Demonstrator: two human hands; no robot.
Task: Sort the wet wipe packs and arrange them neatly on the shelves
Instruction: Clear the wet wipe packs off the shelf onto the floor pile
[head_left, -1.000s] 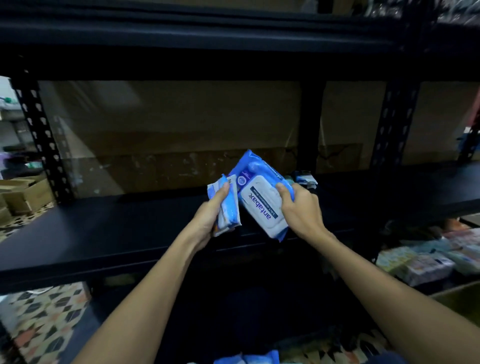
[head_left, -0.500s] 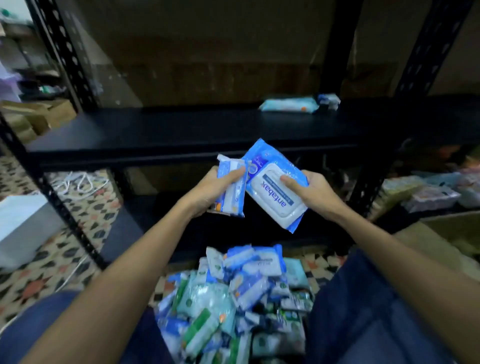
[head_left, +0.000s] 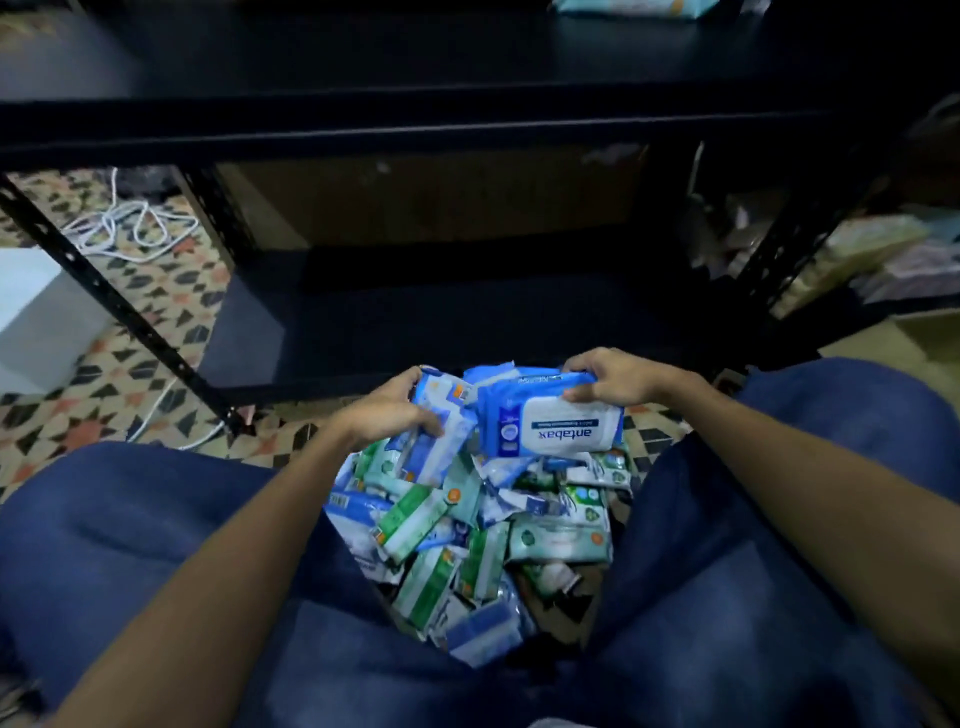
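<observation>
- Head view: we see the right hand (head_left: 615, 376) with its fingers (head_left: 582, 395) curled over the top edge of a big blue pack (head_left: 550, 423), white lid facing us, held just above the heap.
- The left hand (head_left: 387, 415) grips a smaller blue-and-white pack (head_left: 441, 410), thumb across its front, right beside the big one.
- Below both, a heap of packs (head_left: 483, 540), green, white and blue, sits between the knees in blue jeans (head_left: 156, 545).
- Ahead stands the black shelf (head_left: 415, 124); one pale pack (head_left: 634, 6) lies on it at the top edge.
- White cable (head_left: 130, 228) on the patterned floor, left.
</observation>
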